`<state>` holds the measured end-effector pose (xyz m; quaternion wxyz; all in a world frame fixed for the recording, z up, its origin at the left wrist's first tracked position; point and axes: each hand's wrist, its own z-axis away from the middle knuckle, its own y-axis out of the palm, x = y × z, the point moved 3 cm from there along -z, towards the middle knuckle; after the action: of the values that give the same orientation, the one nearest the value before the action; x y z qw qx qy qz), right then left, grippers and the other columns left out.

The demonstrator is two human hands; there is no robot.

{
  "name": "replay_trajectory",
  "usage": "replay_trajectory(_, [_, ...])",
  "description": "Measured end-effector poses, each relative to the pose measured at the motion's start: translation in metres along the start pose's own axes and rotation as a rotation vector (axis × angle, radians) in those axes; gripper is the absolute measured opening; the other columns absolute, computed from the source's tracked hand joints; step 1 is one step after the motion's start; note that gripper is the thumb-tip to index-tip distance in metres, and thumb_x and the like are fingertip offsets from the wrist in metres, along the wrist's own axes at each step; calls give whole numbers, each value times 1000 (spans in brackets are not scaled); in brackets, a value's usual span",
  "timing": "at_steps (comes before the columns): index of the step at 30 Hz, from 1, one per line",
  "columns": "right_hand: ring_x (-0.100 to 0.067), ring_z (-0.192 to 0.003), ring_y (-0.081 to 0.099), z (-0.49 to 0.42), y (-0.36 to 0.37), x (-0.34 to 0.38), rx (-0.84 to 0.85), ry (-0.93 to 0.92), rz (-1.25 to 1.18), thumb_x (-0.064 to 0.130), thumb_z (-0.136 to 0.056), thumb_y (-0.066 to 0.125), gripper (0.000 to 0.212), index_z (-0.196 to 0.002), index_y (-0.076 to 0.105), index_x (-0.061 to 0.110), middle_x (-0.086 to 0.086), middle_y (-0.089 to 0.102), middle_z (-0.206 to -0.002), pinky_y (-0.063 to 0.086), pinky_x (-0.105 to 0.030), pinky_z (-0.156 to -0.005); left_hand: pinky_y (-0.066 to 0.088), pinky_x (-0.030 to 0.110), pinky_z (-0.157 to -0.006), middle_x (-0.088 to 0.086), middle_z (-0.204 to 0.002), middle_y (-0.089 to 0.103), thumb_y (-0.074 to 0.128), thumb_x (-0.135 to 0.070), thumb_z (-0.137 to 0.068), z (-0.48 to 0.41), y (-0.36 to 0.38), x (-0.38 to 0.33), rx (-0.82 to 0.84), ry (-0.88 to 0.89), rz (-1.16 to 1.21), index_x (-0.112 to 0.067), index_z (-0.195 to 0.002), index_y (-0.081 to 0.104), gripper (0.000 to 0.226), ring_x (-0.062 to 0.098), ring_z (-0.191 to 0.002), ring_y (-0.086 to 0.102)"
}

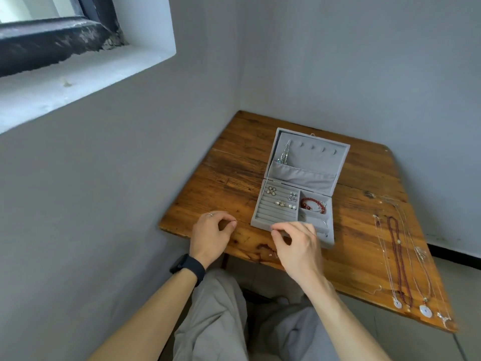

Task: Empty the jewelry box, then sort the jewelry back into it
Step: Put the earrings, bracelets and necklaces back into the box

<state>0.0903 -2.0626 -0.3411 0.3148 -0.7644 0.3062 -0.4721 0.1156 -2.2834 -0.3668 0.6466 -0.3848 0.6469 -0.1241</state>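
Box (312, 158) open mid-bench (234, 165). Earrings (283, 203) on left rolls, red bracelet (312, 205) in far right slot. Necklaces (399, 261) laid out far right, well apart. Left hand (212, 233) and right hand (298, 242) near box front, each pinching a thin bit (235, 221), can't tell what.

A worn wooden table (359, 230) with a dark-streaked, scuffed top carries everything. Just beyond the right hand (299, 246) lies an open grey jewelry box (307, 178), its lid tipped back and its near corner hidden behind that hand. The left hand (210, 235) is over the table's near left corner. Well to the right of the right hand, several necklaces lie stretched side by side: a dark red bead necklace (395, 252) between silver chains (384, 252), round pale pendants (425, 311) at the near edge. Just below the right hand a fine chain (272, 254) shows faintly against the wood.
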Motion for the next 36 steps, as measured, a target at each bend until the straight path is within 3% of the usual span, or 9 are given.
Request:
replay_trajectory(3, [-11, -104, 45, -33, -11, -7, 34, 29, 20, 33, -92, 67, 13, -103, 75, 32, 13, 67, -106, 35, -26, -77, 41, 34, -103, -11, -125, 66, 66, -35, -93, -14, 3, 6, -82, -88, -43, -31, -101, 73, 11, 13, -122, 53])
replay_trajectory(6, [-15, -110, 46, -66, -10, -12, 131, 70, 107, 39, -93, 64, 15, -105, 74, 36, 11, 65, -112, 37, -28, -77, 42, 34, -98, -14, -119, 67, 62, -36, -95, -13, 10, 6, -199, -147, -109, -34, -102, 70, 11, 12, -116, 55])
replay_trajectory(9, [-17, -112, 44, -90, 1, -9, 192, 65, 155, 39, -93, 64, 16, -105, 74, 35, 8, 65, -114, 31, -28, -81, 40, 32, -94, -15, -116, 67, 60, -35, -95, -5, 20, 5, -296, -103, -195, -33, -102, 69, 11, 10, -111, 56])
replay_trajectory(18, [-23, -128, 37, -118, 32, 6, 336, 132, 275, 43, -91, 66, 15, -102, 74, 41, 8, 60, -129, 34, -42, -102, 43, 33, -90, -13, -110, 69, 65, -33, -93, -6, 26, 11, -381, -10, -237, -32, -98, 71, 8, 11, -103, 60])
replay_trajectory(26, [-25, -123, 43, -125, 35, 13, 290, 214, 289, 42, -86, 72, 8, -93, 75, 40, 5, 63, -124, 37, -41, -96, 42, 32, -89, -13, -109, 70, 67, -33, -92, -6, 27, 14, -416, 8, -245, -31, -98, 72, 7, 11, -102, 60])
replay_trajectory(36, [-19, -126, 37, -119, 38, 12, 243, 81, 365, 45, -89, 67, 14, -99, 75, 39, 12, 60, -127, 33, -41, -98, 42, 33, -89, -14, -110, 69, 67, -33, -92, -7, 28, 15, -401, 5, -244, -33, -98, 72, 7, 11, -102, 59])
